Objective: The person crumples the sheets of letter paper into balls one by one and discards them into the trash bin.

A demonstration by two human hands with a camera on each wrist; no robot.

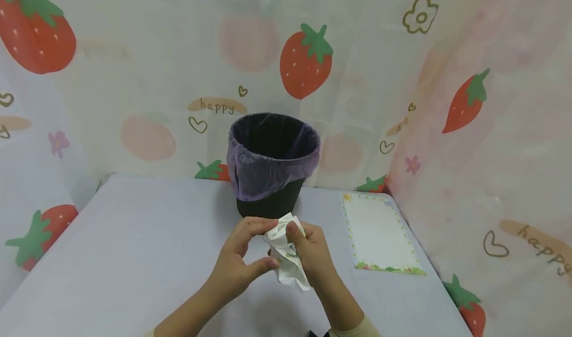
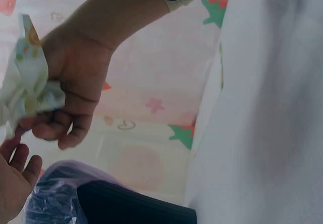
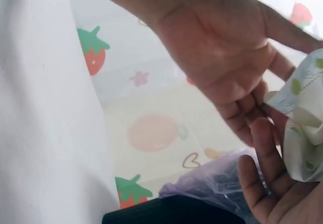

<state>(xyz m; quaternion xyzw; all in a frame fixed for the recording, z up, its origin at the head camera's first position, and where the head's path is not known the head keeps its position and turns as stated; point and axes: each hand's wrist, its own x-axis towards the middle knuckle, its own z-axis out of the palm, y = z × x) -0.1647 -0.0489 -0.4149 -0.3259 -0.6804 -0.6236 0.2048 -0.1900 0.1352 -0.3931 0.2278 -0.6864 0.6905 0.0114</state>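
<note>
A crumpled sheet of white paper [image 1: 286, 265] with a printed edge is held between both hands, in front of and lower in view than the bin. My right hand [image 1: 315, 252] grips it, thumb bent over the front. From the other side, the curved fingers and thumb of my left hand [image 1: 239, 262] hold its edge. Green leaf prints show on the crumpled paper [image 3: 305, 128] in the right wrist view. The left wrist view has the paper [image 2: 30, 82] near its left edge, and part of it is cut off.
A black bin [image 1: 272, 203] with a purple liner bag [image 1: 259, 175] folded over its rim stands at the back of the white table [image 1: 147, 257]. A flat sheet with a decorated border [image 1: 384, 233] lies on the right. Strawberry-printed cloth [image 1: 170, 54] hangs around the table.
</note>
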